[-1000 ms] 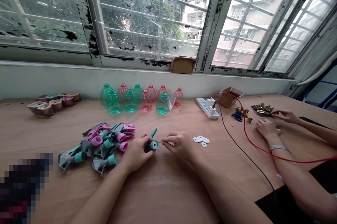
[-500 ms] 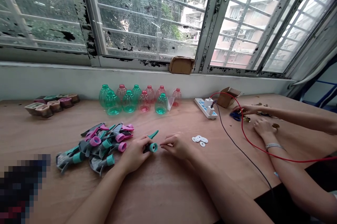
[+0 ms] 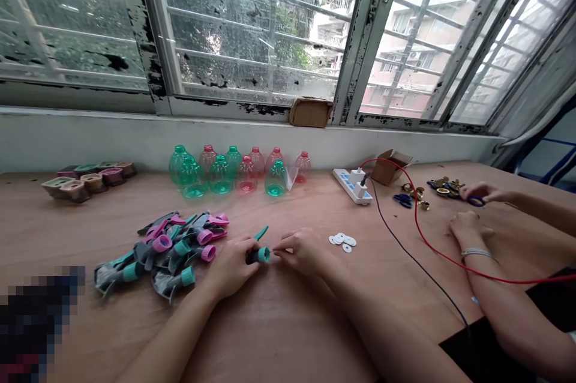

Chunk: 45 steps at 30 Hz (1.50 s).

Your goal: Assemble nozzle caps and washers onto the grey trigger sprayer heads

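Note:
My left hand (image 3: 234,267) is closed around a trigger spray head (image 3: 263,254), grey with a teal collar and teal lever. The collar's opening faces right, toward my right hand (image 3: 303,254). The thumb and fingertips of that hand are pinched just beside the collar; whatever sits between them is too small to make out. White ring washers (image 3: 342,241) lie to the right of my right hand. Left of my left hand is a heap of similar spray heads (image 3: 175,248) in grey, teal and pink.
Green and pink clear bottles (image 3: 220,176) stand along the wall. Small lidded tubs (image 3: 92,182) sit at far left. A power strip (image 3: 353,186), a red cable (image 3: 420,230) and a cardboard box (image 3: 390,167) are at right. A co-worker's hands (image 3: 468,228) are near gold-coloured parts (image 3: 445,186) and scissors (image 3: 402,200).
My hands stay nearly in place, with the spray head turned slightly. The co-worker's hands have moved right, away from the blue scissors, and one now holds a dark ring-shaped thing.

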### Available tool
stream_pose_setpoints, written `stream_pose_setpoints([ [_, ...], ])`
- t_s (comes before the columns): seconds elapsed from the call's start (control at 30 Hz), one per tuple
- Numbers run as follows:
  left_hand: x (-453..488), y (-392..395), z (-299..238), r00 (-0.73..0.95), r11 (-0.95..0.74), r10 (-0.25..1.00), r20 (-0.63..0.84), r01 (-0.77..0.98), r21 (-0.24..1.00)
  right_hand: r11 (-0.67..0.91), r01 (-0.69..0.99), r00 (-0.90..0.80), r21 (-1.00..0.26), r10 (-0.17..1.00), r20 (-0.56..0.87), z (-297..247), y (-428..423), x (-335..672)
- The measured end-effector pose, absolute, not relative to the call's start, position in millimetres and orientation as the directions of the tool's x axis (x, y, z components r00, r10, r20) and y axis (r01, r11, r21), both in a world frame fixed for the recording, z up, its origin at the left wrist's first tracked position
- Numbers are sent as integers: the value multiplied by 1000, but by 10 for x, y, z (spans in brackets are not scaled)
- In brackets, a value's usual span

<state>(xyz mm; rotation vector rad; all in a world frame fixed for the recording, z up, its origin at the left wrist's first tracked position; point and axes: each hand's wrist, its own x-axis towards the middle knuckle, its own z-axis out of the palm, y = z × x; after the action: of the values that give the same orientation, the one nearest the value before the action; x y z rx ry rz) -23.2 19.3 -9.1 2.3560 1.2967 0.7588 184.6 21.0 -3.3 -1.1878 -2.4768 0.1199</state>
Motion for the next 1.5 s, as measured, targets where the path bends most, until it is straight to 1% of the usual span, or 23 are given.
stream_pose_setpoints([
  [0.1,-248,205,-75,492,-557,825,277,628,543,689,667,-607,-284,723,331,-54,280,1930],
  [0.43,-271,220,-19,560,-583,796,229,610,536,764,590,-674,-261,644,362,-42,328,1955],
  [0.6,-282,209,44,589,-590,784,196,608,531,767,591,-680,-249,640,358,-20,308,1946],
  [0.97,-292,189,83,624,-610,764,162,617,497,793,532,-703,-298,610,367,-101,356,1939],
  [1.2,-325,201,71,630,-607,765,133,638,474,805,459,-725,-377,584,364,-139,417,1905],
  [1.5,-307,169,112,632,-615,764,134,648,450,750,337,-737,-569,587,336,-207,474,1898],
])
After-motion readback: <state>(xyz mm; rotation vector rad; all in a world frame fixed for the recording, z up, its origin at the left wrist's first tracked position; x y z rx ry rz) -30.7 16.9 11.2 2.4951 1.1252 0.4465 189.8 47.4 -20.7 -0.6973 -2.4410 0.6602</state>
